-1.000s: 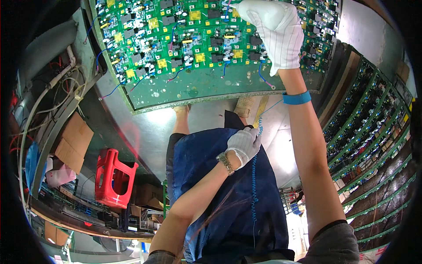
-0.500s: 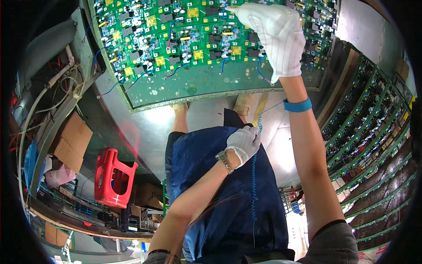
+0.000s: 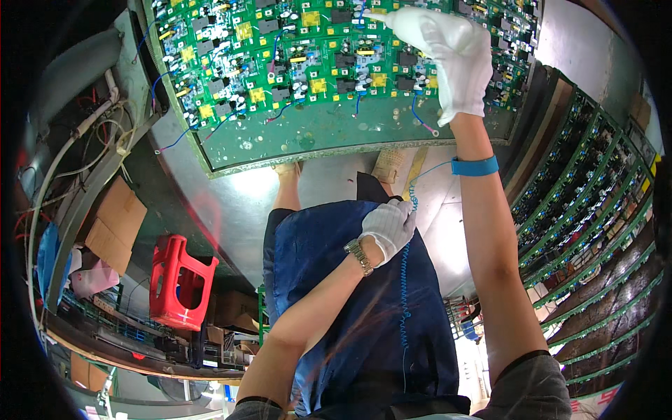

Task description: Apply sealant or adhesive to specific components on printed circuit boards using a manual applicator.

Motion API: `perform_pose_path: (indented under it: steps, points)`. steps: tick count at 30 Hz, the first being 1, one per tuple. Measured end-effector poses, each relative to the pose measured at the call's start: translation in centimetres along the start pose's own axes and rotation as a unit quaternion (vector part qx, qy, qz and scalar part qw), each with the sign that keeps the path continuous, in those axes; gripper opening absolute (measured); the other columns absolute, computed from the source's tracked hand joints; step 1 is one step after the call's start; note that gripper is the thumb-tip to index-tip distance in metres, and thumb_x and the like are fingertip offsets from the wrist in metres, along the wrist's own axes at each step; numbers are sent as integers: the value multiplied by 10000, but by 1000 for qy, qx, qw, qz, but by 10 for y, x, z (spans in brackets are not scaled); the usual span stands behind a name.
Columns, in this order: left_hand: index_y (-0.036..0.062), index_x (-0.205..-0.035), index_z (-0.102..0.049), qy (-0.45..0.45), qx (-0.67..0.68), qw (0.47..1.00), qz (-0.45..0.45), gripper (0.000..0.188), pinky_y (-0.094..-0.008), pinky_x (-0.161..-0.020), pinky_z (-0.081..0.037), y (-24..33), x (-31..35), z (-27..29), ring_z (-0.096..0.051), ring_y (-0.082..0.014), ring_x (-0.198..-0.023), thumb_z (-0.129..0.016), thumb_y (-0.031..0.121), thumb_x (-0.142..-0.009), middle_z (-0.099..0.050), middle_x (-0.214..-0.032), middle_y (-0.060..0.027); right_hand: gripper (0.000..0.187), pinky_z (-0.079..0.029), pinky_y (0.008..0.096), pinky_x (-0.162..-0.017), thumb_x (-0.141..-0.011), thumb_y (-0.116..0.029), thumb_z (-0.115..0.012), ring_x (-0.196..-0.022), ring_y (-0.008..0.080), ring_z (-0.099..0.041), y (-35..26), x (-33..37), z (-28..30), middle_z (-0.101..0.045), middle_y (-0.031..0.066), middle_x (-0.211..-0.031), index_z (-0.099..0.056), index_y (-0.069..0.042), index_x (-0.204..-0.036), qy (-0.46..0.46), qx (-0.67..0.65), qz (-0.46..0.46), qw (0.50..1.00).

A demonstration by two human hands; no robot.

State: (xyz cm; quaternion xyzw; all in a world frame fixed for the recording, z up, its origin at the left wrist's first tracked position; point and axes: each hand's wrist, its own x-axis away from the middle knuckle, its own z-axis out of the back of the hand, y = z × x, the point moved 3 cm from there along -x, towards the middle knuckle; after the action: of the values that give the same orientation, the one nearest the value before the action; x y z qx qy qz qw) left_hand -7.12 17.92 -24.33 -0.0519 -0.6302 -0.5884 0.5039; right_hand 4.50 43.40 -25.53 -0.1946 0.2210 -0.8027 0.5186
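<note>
My right hand (image 3: 455, 56), in a white glove, reaches over a panel of green circuit boards (image 3: 318, 66). Its fingers are drawn together and point left, the tip beside a blue wire (image 3: 362, 12) at the top of the view. Whether that tip grips anything is too small to tell. A blue wrist strap (image 3: 474, 166) circles the right wrist. My left hand (image 3: 388, 227), gloved too, rests curled on the dark blue apron (image 3: 336, 294) over my lap. Its fingertips are hidden, close to the strap's coiled blue cord (image 3: 404, 280).
The boards lie on a green bench (image 3: 308, 136) with a raised edge; several wire ends hang over it. At the right stands a rack (image 3: 588, 210) of more boards. A red plastic stool (image 3: 180, 283) and cardboard (image 3: 119, 227) are at the left.
My right hand has moved slightly right, baring the end of a blue wire near its wrist. My left hand stays in place on the apron.
</note>
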Motion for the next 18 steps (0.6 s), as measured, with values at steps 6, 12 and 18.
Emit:
perform_pose_path:
  steps: [6,12,18]
  points:
    - [87,-1034,-596,-14,-16,1000,6,264,-414,-694,-527,-2,0,-3,-649,-308,-801,-502,312,-934,-635,-908,-152,514,-542,286,-821,-866,-329,-730,-878,166,-637,18,16,-4,-632,120,-1092,-545,50,-1161,-4,-234,-70,970]
    - [84,-1008,-596,-25,-16,1000,5,251,-413,-701,-529,-2,1,2,-647,-323,-781,-495,301,-935,-636,-901,-158,542,-545,294,-818,-896,-347,-681,-1063,199,-615,21,29,-8,-595,134,-1164,-508,39,-1236,-41,-422,-181,887]
    - [86,-976,-594,-3,11,1000,-16,212,-417,-693,-529,-3,2,3,-647,-320,-766,-521,279,-924,-636,-877,-155,513,-526,327,-894,-901,-319,-677,-1062,207,-599,-6,25,-4,-595,133,-1163,-513,41,-1228,-36,-365,-79,927]
